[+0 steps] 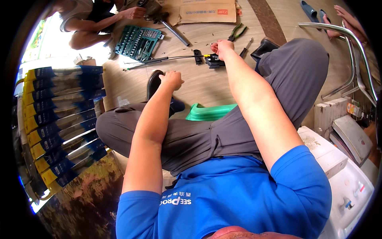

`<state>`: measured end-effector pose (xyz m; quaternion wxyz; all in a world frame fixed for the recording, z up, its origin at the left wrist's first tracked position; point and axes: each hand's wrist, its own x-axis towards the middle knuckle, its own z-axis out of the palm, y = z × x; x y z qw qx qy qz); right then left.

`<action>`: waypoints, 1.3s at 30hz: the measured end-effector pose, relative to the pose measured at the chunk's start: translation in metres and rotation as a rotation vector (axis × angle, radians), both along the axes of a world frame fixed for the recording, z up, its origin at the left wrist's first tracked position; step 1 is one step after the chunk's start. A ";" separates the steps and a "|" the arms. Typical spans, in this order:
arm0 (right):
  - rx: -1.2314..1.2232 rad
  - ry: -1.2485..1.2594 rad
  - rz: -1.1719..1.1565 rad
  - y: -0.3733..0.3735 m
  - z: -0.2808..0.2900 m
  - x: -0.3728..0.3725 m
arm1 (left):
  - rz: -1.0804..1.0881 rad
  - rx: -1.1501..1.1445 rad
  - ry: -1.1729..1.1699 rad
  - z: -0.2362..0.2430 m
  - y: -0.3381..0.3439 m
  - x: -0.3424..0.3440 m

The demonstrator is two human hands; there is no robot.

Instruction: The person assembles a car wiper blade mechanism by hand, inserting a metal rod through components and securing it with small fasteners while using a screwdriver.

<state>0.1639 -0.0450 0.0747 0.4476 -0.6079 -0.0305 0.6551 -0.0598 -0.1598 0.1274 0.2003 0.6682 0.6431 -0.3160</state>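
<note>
My right hand (223,49) is curled closed just above a black mechanism (215,62) on the floor, which has a yellow fitting (207,55) at its left side. Whatever its fingers may hold is hidden. Over my left shoe hovers my left hand (172,80), fingers loosely closed, their inside turned from view. Thin black cables (167,59) run leftward from the mechanism, and a small black slotted piece (197,57) lies beside them. Pliers (237,32) with green-and-black handles and a screwdriver (246,47) rest beyond my right hand.
A green socket-set case (138,43) lies spread out at the far left. Behind it another person (93,26) crouches near a metal tube (176,34). Flattened cardboard (199,14) lies at the back. Under me is a green stool (210,112); blue-yellow packages (59,119) stand left, a chrome chair frame (354,51) right.
</note>
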 end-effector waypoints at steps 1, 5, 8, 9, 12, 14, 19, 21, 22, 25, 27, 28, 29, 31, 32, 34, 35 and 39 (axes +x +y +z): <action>0.012 0.006 0.003 0.000 -0.002 0.001 | 0.000 0.000 -0.006 -0.001 -0.002 -0.002; 0.013 0.010 0.114 -0.008 -0.005 -0.001 | 0.134 -0.157 -0.066 -0.024 -0.009 -0.026; 0.019 -0.037 0.163 -0.005 -0.008 0.000 | 0.100 -0.078 -0.214 -0.051 0.002 -0.059; 0.023 -0.053 0.147 -0.006 -0.018 0.009 | 0.109 -0.084 -0.234 -0.053 0.011 -0.054; -0.019 -0.067 0.132 -0.012 -0.042 0.042 | 0.047 -0.010 -0.349 -0.049 0.040 -0.033; -0.043 0.056 0.112 -0.012 -0.051 0.057 | 0.077 0.110 -0.532 -0.036 0.057 -0.021; -0.005 0.209 0.234 -0.007 -0.047 0.059 | 0.174 0.203 -0.697 -0.003 0.091 -0.002; 0.048 0.286 0.319 -0.007 -0.042 0.058 | 0.210 0.225 -0.763 0.014 0.104 0.002; 0.046 0.282 0.321 -0.009 -0.040 0.056 | 0.272 0.210 -0.884 0.023 0.110 0.002; 0.100 0.321 0.366 -0.014 -0.045 0.069 | 0.201 0.231 -0.917 0.085 0.132 0.017; 0.116 0.325 0.364 -0.017 -0.046 0.069 | 0.025 0.331 -0.864 0.129 0.139 0.012; 0.114 0.324 0.370 -0.017 -0.047 0.071 | -0.032 0.391 -0.825 0.152 0.139 0.010; 0.101 0.321 0.370 -0.020 -0.049 0.073 | -0.088 0.444 -0.784 0.173 0.134 0.006; 0.092 0.310 0.372 -0.018 -0.054 0.078 | -0.069 0.446 -0.865 0.191 0.129 -0.014; 0.076 0.290 0.363 -0.019 -0.058 0.087 | -0.008 0.352 -0.847 0.230 0.122 -0.007; 0.059 0.280 0.383 -0.018 -0.058 0.080 | -0.133 0.446 -0.776 0.231 0.110 -0.031; 0.047 0.170 0.416 -0.018 -0.057 0.076 | -0.162 0.490 -0.732 0.215 0.108 -0.043; 0.032 -0.050 0.485 -0.026 -0.065 0.079 | -0.141 0.291 -0.563 0.262 0.117 -0.018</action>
